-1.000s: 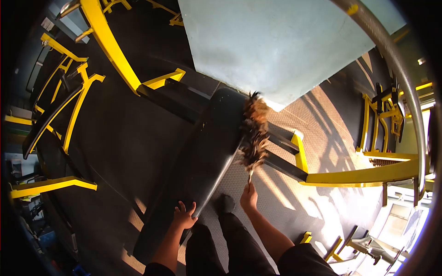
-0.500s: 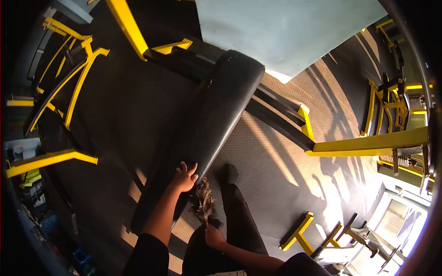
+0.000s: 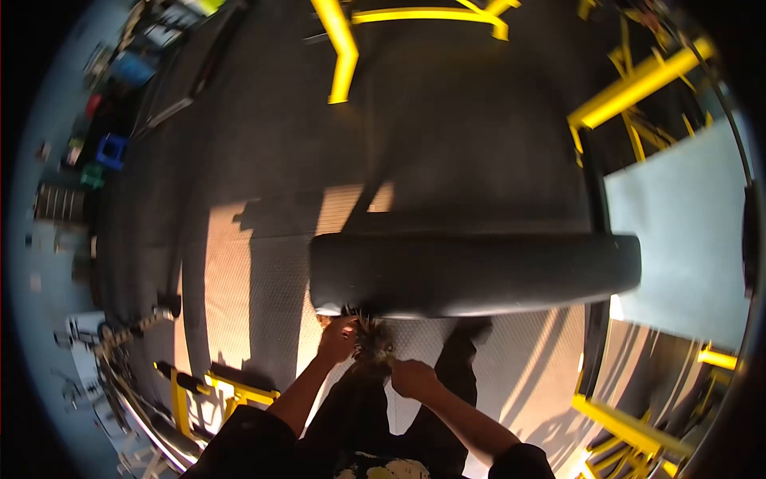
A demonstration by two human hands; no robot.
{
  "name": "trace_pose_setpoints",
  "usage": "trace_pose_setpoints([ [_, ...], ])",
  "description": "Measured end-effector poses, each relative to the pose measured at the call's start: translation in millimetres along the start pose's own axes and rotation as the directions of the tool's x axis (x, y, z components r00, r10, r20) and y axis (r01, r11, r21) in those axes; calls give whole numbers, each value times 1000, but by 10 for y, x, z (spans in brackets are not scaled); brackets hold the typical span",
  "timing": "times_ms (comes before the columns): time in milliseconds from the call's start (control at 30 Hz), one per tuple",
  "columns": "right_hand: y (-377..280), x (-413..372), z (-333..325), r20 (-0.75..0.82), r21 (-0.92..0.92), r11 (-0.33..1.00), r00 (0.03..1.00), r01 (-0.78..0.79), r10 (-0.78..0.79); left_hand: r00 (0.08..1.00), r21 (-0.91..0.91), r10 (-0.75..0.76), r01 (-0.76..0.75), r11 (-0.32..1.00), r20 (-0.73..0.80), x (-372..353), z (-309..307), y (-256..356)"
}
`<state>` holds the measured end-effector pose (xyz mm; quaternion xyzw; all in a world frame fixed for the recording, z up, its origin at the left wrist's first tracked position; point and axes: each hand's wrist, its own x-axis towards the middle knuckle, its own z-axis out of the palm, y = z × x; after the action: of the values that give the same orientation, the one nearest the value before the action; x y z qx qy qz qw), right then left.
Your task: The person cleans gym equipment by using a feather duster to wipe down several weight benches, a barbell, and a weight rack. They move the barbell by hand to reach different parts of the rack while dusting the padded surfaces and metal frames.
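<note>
A long black padded bench [image 3: 475, 273] lies across the middle of the view. Just below its left end is a brown feather duster [image 3: 373, 342], blurred by motion. My right hand [image 3: 415, 380] is closed around the duster's handle end, over my legs. At the other side of the feathers, close to the bench's near edge, is my left hand [image 3: 338, 340]; its fingers are smeared and partly hidden by the feathers, so their grip cannot be made out.
Yellow frame parts stand beyond the bench [image 3: 341, 60] and at the lower left [image 3: 239, 389]. A pale blue panel [image 3: 678, 231] is at the right. A blue stool [image 3: 112, 151] sits at the far left. Sunlit patches cross the textured floor [image 3: 275, 275].
The view has turned, so the bench now lies crosswise instead of slanting. My left hand has left the bench's top and come down beside the duster's feathers. My right hand still holds the duster.
</note>
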<state>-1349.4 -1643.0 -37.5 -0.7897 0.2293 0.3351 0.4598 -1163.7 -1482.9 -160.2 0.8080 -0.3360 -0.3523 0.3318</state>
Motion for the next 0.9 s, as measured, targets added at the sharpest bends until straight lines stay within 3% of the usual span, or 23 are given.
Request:
trace_pose_setpoints([
  [33, -176, 256, 2, -37, -104, 994, 999, 29, -33, 994, -93, -76, 69, 993, -75, -120, -287, -109],
  [67, -348, 466, 39, -72, -199, 979, 995, 52, -67, 974, 101, -156, 174, 980, -167, -289, -563, -209],
  [100, -612, 603, -37, -59, -282, 956, 993, 77, -98, 930, 77, -278, 304, 950, -241, -400, -760, -343],
  [167, -1105, 931, -245, -63, -350, 932, 991, 91, -120, 876, 95, -362, 409, 907, -319, -600, -1029, -691],
  [233, -1318, 1313, -360, -136, -313, 950, 989, 17, -63, 880, -7, -295, 315, 949, -372, -734, -1126, -845],
  [267, -1339, 1473, -436, -194, -279, 959, 981, -43, -13, 897, 128, -197, 266, 956, -395, -775, -1122, -904],
  [367, -1288, 1460, -970, -289, -193, 944, 935, -269, 207, 906, -36, -270, 274, 961, -325, -782, -1053, -788],
  [400, -1147, 1376, -1156, -315, -178, 934, 917, -311, 245, 916, -58, -292, 288, 956, -275, -764, -1017, -712],
  [567, 17, 819, -1924, -466, -1, 795, 703, -607, 537, 984, 3, -57, 59, 998, -169, -457, -613, -476],
  [633, 532, 297, -2060, -431, -79, 868, 802, -490, 413, 989, -8, 72, -74, 997, -129, -203, -306, -445],
  [700, 1102, -175, -2174, -433, 30, 799, 712, -601, 552, 997, 12, 71, -71, 997, -15, 67, -69, -94],
  [767, 1894, -506, -2167, -387, 71, 652, 582, -755, 715, 984, 36, 161, -164, 986, 74, 350, 163, 413],
  [833, 2608, -948, -2161, -403, 112, 618, 533, -778, 744, 960, 51, 225, -237, 970, 168, 651, 448, 871],
  [900, 3242, -1422, -2074, -589, 175, 672, 470, -720, 657, 927, 79, 249, -281, 957, 280, 885, 767, 1304],
])
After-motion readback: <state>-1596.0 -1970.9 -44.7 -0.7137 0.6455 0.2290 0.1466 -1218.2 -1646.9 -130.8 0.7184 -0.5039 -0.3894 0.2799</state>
